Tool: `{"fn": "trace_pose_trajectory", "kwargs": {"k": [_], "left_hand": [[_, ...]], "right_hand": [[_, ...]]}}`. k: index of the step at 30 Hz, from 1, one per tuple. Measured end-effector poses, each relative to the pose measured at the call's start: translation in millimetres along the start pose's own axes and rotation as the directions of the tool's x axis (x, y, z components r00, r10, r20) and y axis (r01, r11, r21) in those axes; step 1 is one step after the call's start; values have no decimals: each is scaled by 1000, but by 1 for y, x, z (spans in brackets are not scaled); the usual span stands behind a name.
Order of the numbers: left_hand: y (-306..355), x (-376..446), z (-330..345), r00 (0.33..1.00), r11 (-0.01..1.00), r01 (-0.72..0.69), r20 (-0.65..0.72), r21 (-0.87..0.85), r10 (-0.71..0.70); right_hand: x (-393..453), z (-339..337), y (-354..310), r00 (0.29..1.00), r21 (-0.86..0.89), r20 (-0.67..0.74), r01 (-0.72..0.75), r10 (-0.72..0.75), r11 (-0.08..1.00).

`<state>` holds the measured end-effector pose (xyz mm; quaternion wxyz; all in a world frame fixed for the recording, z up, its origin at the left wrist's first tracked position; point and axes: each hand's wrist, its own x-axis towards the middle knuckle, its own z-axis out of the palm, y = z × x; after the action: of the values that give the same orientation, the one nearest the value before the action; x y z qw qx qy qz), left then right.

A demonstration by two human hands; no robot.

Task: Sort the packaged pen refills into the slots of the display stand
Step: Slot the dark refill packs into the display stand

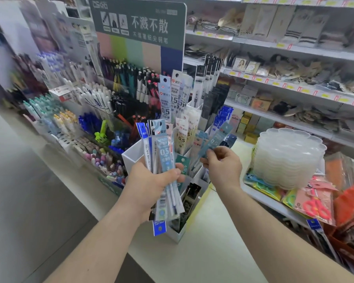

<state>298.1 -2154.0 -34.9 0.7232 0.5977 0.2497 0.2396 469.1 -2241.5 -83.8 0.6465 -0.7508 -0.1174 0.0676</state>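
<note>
My left hand grips a bundle of packaged pen refills, long clear packs with blue and white headers, held upright in front of the white display stand. My right hand pinches a single light-blue refill pack by its lower part, tilted over the stand's right-hand slots. Several refill packs stand upright in the stand's slots behind both hands. Taller packs fill the rear slots. The stand's lower front is partly hidden by my left hand and the bundle.
A tiered pen display under a green sign stands to the left. A stack of clear plastic trays sits on the right, beside packaged scissors. Shop shelves run along the back right. The white counter lies below.
</note>
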Motion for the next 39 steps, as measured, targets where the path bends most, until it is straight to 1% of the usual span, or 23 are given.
{"fn": "trace_pose_trajectory", "kwargs": {"k": [2,3,6,11,12,13,14,15,16,17,18,19,20,21,22,24,25,27,29,34,37,39], "left_hand": [[-1,-1,-2,1000,1000,5,-3,-10,-5],[-1,-1,-3,1000,1000,13,-4,-19,-13],[-4,-2,-3,999,999,39,11,-19,-39],[-8,0,2,994,996,89,63,13,-90],[-8,0,3,993,996,91,78,18,-92],[-8,1,4,991,996,92,91,21,-94],[-9,1,5,990,995,95,101,25,-97],[-9,2,6,989,995,98,106,31,-101],[-10,2,8,988,994,99,116,38,-103],[-10,2,10,986,995,94,134,44,-99],[-11,2,12,983,995,84,160,51,-91],[-12,2,14,979,996,67,189,62,-78],[-13,2,17,974,996,50,217,77,-66],[-13,2,21,968,995,39,243,90,-60],[-13,1,24,961,995,36,269,95,-60],[-14,2,30,941,995,54,328,84,-79],[-14,3,31,929,995,79,357,64,-97],[-13,4,32,907,990,142,398,15,-137],[-14,4,32,896,989,151,420,12,-142],[-19,2,37,916,994,111,385,24,-111],[-22,3,37,929,994,89,355,58,-104],[-25,3,37,933,993,72,345,91,-100]], "right_hand": [[-2,5,10,999,-97,45,26,-22,995],[-2,7,16,996,-174,81,49,-35,984],[-3,10,28,973,-441,223,149,-53,885],[3,6,17,948,-534,312,116,68,838],[2,3,13,947,-548,311,109,81,829],[0,-1,8,956,-546,281,90,81,833],[-4,-6,3,972,-519,224,60,68,853],[-9,-13,-3,987,-446,153,21,53,895],[-16,-20,-10,995,-334,93,-14,47,943],[-26,-26,-19,995,-201,79,-37,54,979],[-37,-31,-30,990,-76,127,-55,65,996],[-49,-35,-39,974,10,216,-75,71,997],[-58,-38,-47,948,42,311,-88,71,995],[-66,-39,-54,920,43,386,-91,67,995],[-71,-40,-59,904,22,423,-76,60,997],[-73,-45,-65,910,-9,411,-46,46,999],[-72,-49,-66,919,1,392,-41,37,999],[-69,-57,-64,926,46,376,-51,30,998],[-68,-64,-58,928,99,370,-88,46,991],[-66,-75,-46,917,276,392,-195,75,941],[-68,-77,-43,908,285,412,-207,75,936],[-69,-77,-39,905,266,414,-227,102,937]]}}
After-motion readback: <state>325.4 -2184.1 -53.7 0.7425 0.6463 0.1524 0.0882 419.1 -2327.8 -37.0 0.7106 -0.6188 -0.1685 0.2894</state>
